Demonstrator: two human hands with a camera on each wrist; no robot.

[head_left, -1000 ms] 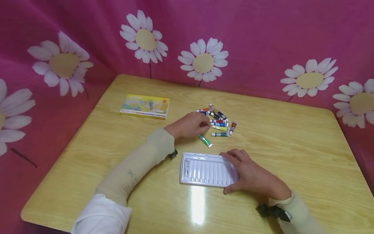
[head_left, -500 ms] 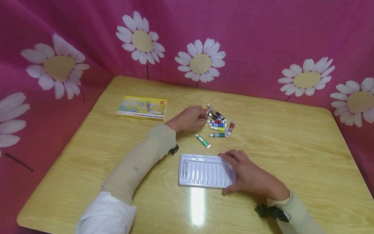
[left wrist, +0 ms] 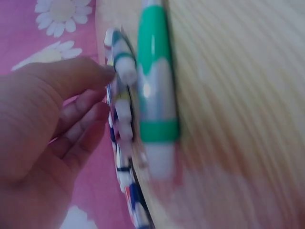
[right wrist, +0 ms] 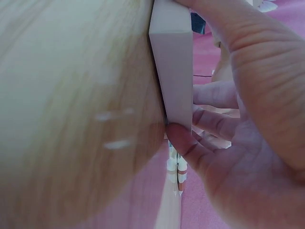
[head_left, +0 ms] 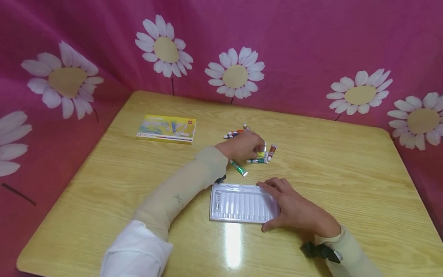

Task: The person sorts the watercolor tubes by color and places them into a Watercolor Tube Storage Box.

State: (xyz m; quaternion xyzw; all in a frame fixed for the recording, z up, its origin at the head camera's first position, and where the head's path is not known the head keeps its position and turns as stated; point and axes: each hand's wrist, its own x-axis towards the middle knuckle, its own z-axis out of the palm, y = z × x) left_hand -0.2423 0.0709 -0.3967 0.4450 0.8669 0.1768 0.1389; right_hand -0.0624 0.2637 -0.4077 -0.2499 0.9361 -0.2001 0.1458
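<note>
The paint tubes lie in a loose pile on the table (head_left: pixel 173 165), beyond the tray (head_left: pixel 238 221). Half a second ago the left hand (head_left: pixel 242 147) was at the pile's left end; now it has shifted right, over the middle. That uncovers the orange tube (head_left: pixel 236 132) and hides most of the red and blue ones; the yellow tube (head_left: pixel 261 154) peeks from under bent fingers. Whether they pinch anything I cannot tell. The bright green tube (head_left: pixel 238 168), dark green tube (head_left: pixel 255 161) and brown tube (head_left: pixel 272 152) lie as they did.

The right hand (head_left: pixel 295 209) grips the tray's right end, thumb on the near side, unchanged; one tube (head_left: pixel 217 202) sits in its leftmost slot.

The left wrist view alone shows the bright green tube's white cap and green band up close, and the thumb beside the dark green tube. The right wrist view shows the tray's smooth side wall with a fingertip at its corner. The yellow box (head_left: pixel 166 129) lies well apart, farther left.
</note>
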